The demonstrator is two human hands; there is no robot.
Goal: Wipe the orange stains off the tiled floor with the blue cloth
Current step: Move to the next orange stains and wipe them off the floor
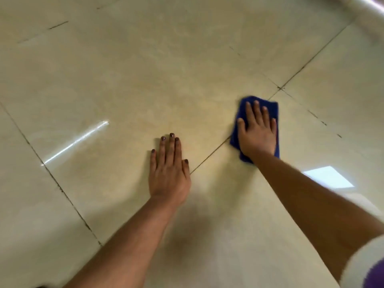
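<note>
- Head view, the surface: a glossy, pale beige tiled floor (145, 69) fills the picture, crossed by thin dark grout lines (209, 155) that meet at a junction to the upper right. A streak of reflected light (76, 141) lies on the left, and a bright rectangular reflection (329, 177) sits low on the right.
- Head view, the cloth: one blue cloth (270, 110), folded small, lies flat on the floor just below that junction and over a grout line.
- Head view, the right hand (257, 132): it lies palm down on the cloth with fingers spread wide, pressing rather than gripping. The cloth shows around the fingertips and along both sides of the hand.
- Head view, the left hand (169, 171): it lies flat on bare tile, fingers straight and close together, holding nothing. It seems to be bracing the body. It is well apart from the cloth.
- Head view, the stains: the picture is soft, and no clear orange marks show. A faint warm tint on the tile between the hands may be residue, but that is uncertain.
- Head view, a sleeve (369, 265): a white and purple cuff edge shows at the lower right corner.
- Risks: the shiny tile may be slick, so the bracing hand could slide under weight. A flat palm could slip off the cloth or bunch it mid-stroke. Grout could keep colour that the cloth skims over.
- Count: two hands, one cloth, no plainly countable stains.
</note>
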